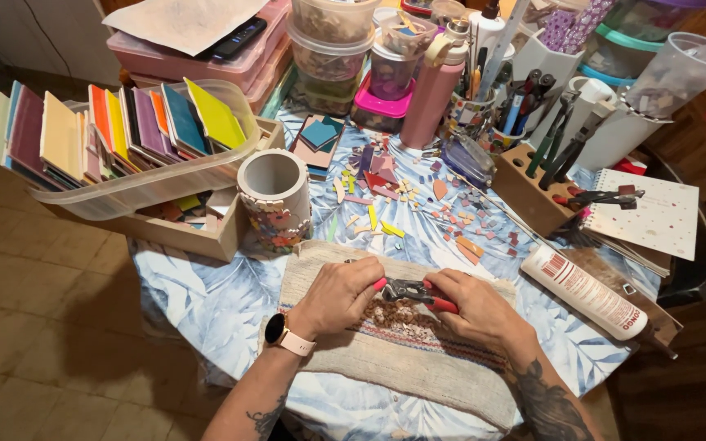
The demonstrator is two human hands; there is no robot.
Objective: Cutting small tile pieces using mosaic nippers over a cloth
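Both forearms reach in from the bottom edge over a beige woven cloth (418, 359) spread on the blue leaf-print tablecloth (206, 302). Left hand (338, 296), a watch on its wrist, curls its fingers closed near the jaws of red-handled metal nippers (415, 291); what they pinch is hidden. Right hand (477, 309) grips the handles. Nippers sit above the cloth's middle, below scattered coloured tile pieces (418, 204) and a mosaic-covered grey cylinder pot (275, 200).

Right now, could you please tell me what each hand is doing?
Left hand: closed, at the nippers' jaw end.
Right hand: closed on the nippers' red handles.
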